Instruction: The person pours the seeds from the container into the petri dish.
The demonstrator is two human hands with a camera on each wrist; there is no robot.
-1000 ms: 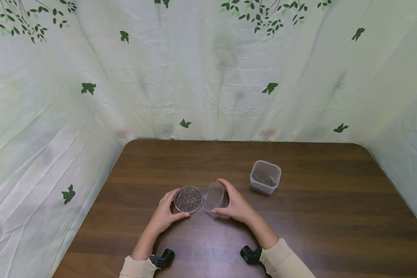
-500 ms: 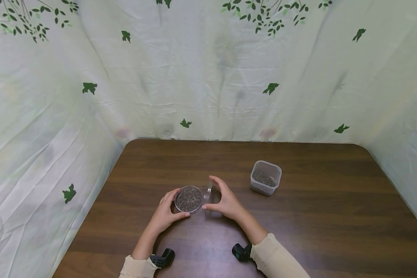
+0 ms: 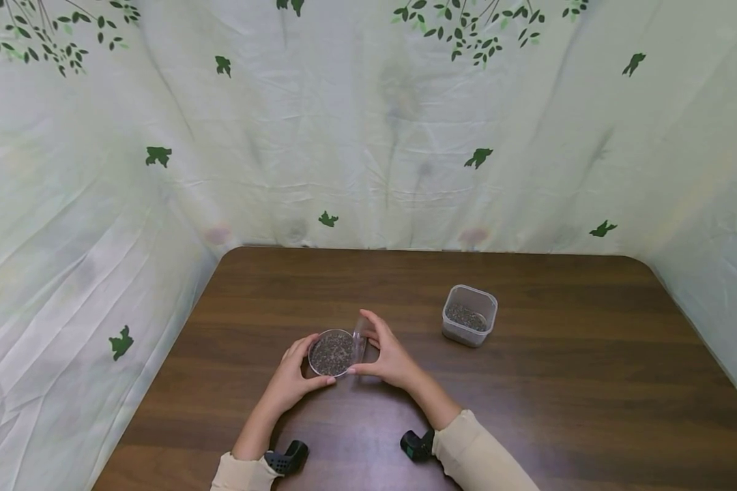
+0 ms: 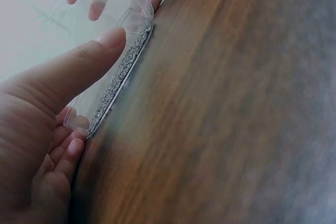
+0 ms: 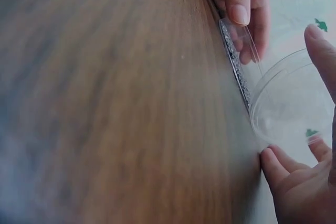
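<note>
A clear round tub (image 3: 331, 352) with dark grey granules in its bottom stands on the table in the head view. My left hand (image 3: 288, 382) grips its left side, thumb at the near rim and fingers round the far side. At the tub's right rim, a clear round lid (image 3: 359, 341) stands tilted nearly upright. My right hand (image 3: 389, 358) holds that lid by its edge between thumb and fingers. In the right wrist view the lid (image 5: 291, 100) leans close by the tub's wall; whether they touch I cannot tell.
A translucent square container (image 3: 469, 315), partly filled with similar granules, stands behind and right of my right hand. The brown wooden table (image 3: 559, 382) extends to a pale leaf-printed curtain (image 3: 368, 136) at the back and sides.
My right hand has moved left with the lid, which has turned from facing up at a slant to nearly on edge beside the tub. The left hand and tub stay in place.
</note>
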